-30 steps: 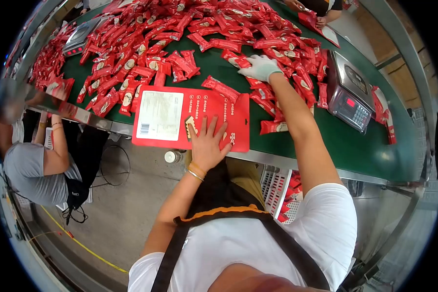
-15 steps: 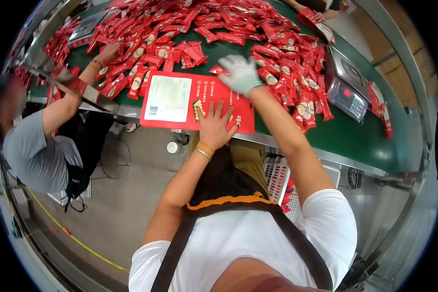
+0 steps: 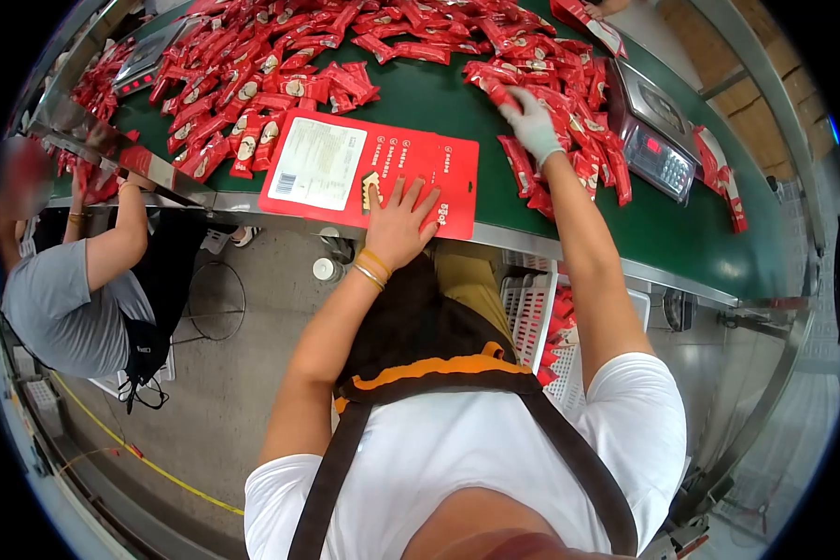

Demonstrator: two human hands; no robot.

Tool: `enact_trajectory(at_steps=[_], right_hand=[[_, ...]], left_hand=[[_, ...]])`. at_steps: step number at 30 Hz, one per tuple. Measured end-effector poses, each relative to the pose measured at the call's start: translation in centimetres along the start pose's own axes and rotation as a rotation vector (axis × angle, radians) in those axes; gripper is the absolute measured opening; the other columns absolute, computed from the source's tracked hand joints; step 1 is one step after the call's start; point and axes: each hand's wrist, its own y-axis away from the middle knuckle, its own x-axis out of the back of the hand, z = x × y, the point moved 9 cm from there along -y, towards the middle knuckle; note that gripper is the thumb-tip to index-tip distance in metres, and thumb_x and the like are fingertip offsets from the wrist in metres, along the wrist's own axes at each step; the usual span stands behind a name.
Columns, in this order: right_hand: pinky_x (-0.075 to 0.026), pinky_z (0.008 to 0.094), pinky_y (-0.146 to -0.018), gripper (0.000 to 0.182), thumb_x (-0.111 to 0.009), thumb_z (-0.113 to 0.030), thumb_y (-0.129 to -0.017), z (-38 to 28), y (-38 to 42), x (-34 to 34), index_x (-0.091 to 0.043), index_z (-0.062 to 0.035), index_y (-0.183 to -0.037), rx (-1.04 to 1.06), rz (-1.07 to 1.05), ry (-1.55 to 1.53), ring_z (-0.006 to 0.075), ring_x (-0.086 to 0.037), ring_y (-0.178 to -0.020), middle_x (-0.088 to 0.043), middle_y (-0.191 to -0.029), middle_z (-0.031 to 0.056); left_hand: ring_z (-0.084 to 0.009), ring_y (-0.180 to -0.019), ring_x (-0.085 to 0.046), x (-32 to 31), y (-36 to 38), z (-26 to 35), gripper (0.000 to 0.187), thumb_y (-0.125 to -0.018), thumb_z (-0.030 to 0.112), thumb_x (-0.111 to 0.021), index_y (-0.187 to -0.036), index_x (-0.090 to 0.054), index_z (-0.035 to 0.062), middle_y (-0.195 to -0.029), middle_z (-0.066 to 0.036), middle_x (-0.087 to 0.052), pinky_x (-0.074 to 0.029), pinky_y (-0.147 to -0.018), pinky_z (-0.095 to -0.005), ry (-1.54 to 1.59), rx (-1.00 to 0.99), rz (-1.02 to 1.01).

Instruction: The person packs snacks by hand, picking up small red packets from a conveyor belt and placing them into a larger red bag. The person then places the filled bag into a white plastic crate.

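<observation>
The gloved right hand (image 3: 536, 129), seen over the upper right corner of the red bag (image 3: 381, 157) half a second ago, is now drawn away from it. It is placed at the right-hand pile (image 3: 583, 131), its fingertips brought to a red packet (image 3: 491, 91). The bag's upper edge, crossed by a packet in the earliest picture, is now left uncovered, and that whole corner is exposed. The forearm of the grey-shirted person (image 3: 61, 289), stretched over the packets half a second ago, is now pulled back to the table edge (image 3: 238, 203).
</observation>
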Motion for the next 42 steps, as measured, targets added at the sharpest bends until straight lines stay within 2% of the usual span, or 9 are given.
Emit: enact_trajectory(at_steps=[5,10,14,16,18,24,31,33,42], right_hand=[[-0.044,0.0358,-0.099,0.046,-0.068,-0.012,-0.086,-9.8,9.6,9.2,-0.059,-0.0072,-0.130,0.177,0.318,-0.004,0.0315,-0.058,-0.112,-0.060,-0.119,0.0182],[-0.048,0.0379,-0.093,0.046,-0.068,-0.025,-0.086,-3.6,14.5,7.2,-0.060,-0.0142,-0.131,-0.131,0.349,0.217,0.0338,-0.061,-0.104,-0.062,-0.111,0.0222],[-0.049,0.0426,-0.089,0.040,-0.062,-0.025,-0.090,-3.3,11.1,4.2,-0.060,-0.0137,-0.128,-0.044,0.434,0.225,0.0400,-0.061,-0.102,-0.060,-0.115,0.0242],[-0.050,0.0488,-0.086,0.051,-0.056,-0.022,-0.092,-1.0,9.5,-0.8,-0.045,-0.0119,-0.140,-0.243,0.055,0.585,0.0423,-0.061,-0.098,-0.059,-0.110,0.0274],[-0.050,0.0504,-0.084,0.058,-0.057,-0.020,-0.090,-0.9,9.1,-1.8,-0.037,-0.0125,-0.145,-0.351,0.022,0.745,0.0423,-0.061,-0.096,-0.059,-0.109,0.0273],[-0.048,0.0477,-0.090,0.065,-0.059,-0.016,-0.090,-6.1,13.1,-5.5,-0.032,-0.0166,-0.149,0.115,-0.261,0.359,0.0432,-0.057,-0.105,-0.058,-0.115,0.0235],[-0.049,0.0471,-0.091,0.065,-0.060,-0.016,-0.088,-5.3,15.1,-4.3,-0.034,-0.0169,-0.148,0.135,-0.144,0.383,0.0414,-0.057,-0.108,-0.054,-0.127,0.0205],[-0.049,0.0469,-0.091,0.064,-0.060,-0.016,-0.088,-5.5,15.4,-3.9,-0.036,-0.0181,-0.147,0.151,-0.114,0.368,0.0413,-0.057,-0.108,-0.055,-0.126,0.0205],[-0.051,0.0446,-0.088,0.063,-0.066,-0.018,-0.086,-5.6,16.8,-3.0,-0.044,-0.0269,-0.144,0.068,-0.101,0.375,0.0387,-0.060,-0.105,-0.059,-0.120,0.0213]], left_hand=[[-0.0323,-0.133,-0.041,2.1,0.1,-1.2,0.054,-0.089,0.039,-0.059,-0.137,-0.051,0.0153,-0.139,-0.017,-0.047,-0.022,-0.110,-0.0631,0.318,0.110,0.058],[-0.0348,-0.128,-0.043,2.9,0.0,-1.5,0.046,-0.090,0.041,-0.057,-0.128,-0.061,0.0151,-0.137,-0.018,-0.049,-0.022,-0.106,-0.0672,0.220,0.229,0.133],[-0.0398,-0.136,-0.036,1.6,0.4,-1.5,0.045,-0.096,0.043,-0.048,-0.137,-0.054,0.0252,-0.145,-0.018,-0.044,-0.019,-0.105,-0.0708,0.117,0.291,-0.081],[-0.0406,-0.139,-0.032,1.1,0.9,-1.2,0.046,-0.097,0.043,-0.046,-0.139,-0.052,0.0263,-0.146,-0.018,-0.043,-0.020,-0.105,-0.0708,0.062,0.213,-0.060],[-0.0398,-0.140,-0.032,0.8,1.0,-1.9,0.046,-0.098,0.041,-0.043,-0.141,-0.050,0.0249,-0.148,-0.016,-0.041,-0.022,-0.106,-0.0696,0.047,0.222,-0.076],[-0.0367,-0.136,-0.038,0.7,0.2,-2.4,0.046,-0.099,0.035,-0.041,-0.139,-0.049,0.0151,-0.148,-0.012,-0.043,-0.034,-0.104,-0.0638,0.042,0.206,-0.212],[-0.0358,-0.133,-0.042,0.7,-4.6,-4.3,0.054,-0.087,0.035,-0.060,-0.133,-0.053,0.0080,-0.141,-0.013,-0.050,-0.046,-0.092,-0.0630,0.143,0.397,-0.398],[-0.0403,-0.122,-0.050,0.9,-5.9,-5.5,0.053,-0.082,0.034,-0.066,-0.125,-0.058,0.0033,-0.132,-0.019,-0.055,-0.052,-0.091,-0.0511,0.078,0.551,-0.382],[-0.0423,-0.115,-0.054,-1.0,-6.1,-6.4,0.038,-0.081,0.022,-0.064,-0.109,-0.066,-0.0046,-0.121,-0.025,-0.060,-0.052,-0.092,-0.0488,0.027,0.566,-0.438]])
